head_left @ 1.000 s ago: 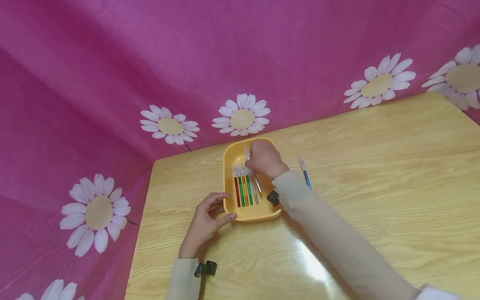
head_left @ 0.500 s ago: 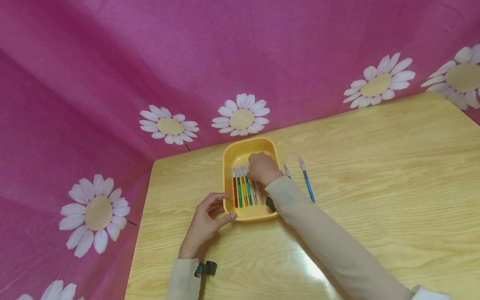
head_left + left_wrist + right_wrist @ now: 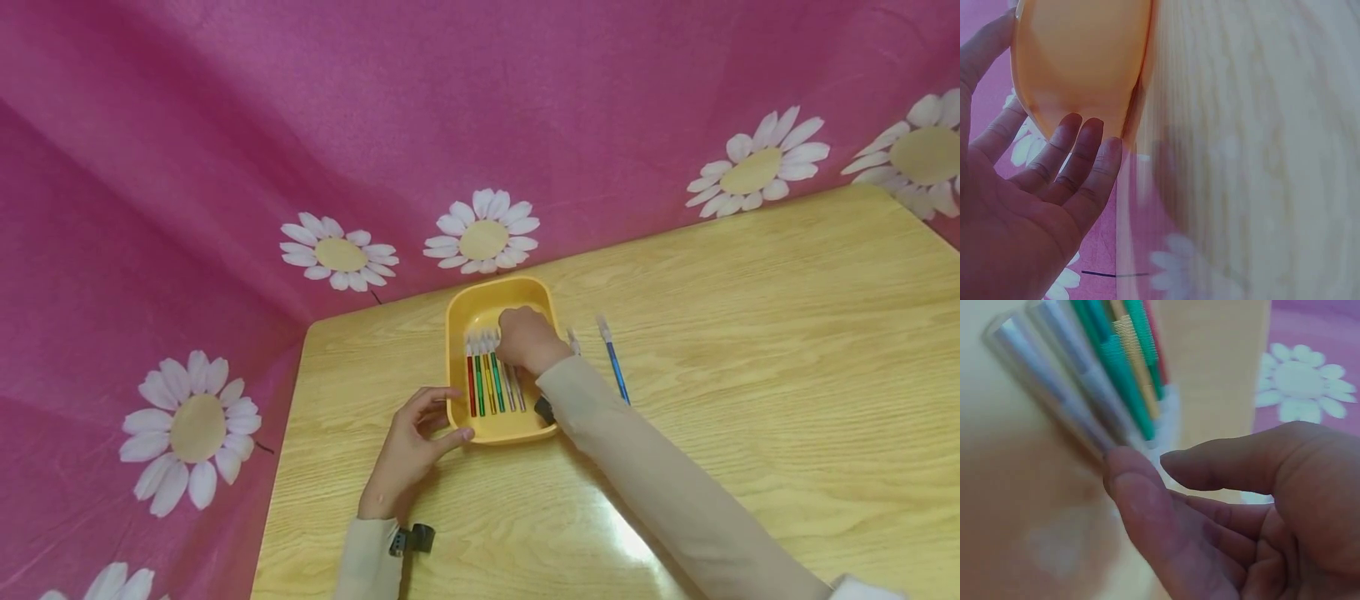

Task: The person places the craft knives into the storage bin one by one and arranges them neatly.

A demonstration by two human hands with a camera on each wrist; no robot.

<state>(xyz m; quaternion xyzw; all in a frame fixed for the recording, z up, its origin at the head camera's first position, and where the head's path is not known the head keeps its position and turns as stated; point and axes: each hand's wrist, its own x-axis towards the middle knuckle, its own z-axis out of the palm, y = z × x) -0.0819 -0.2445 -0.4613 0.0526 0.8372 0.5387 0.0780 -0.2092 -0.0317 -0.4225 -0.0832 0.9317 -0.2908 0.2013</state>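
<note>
six brushes (image 3: 491, 379): light, thin, slippery; pinch mid-handle
right hand (image 3: 527, 340): grip loosely curled over bristle ends, holding nothing
left hand (image 3: 408, 446): grip open, fingertips steadying yellow tray (image 3: 459, 312)

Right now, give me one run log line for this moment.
left hand: steadies yellow tray | right hand: over brushes in tray | blue brush: on table

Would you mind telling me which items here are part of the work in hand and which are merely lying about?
In hand:
- yellow plastic tray, left hand touching its corner
- row of coloured brushes inside, right hand over their tips
- blue-handled brush beside the tray

Lying about:
- wooden table
- pink daisy-print cloth
</note>
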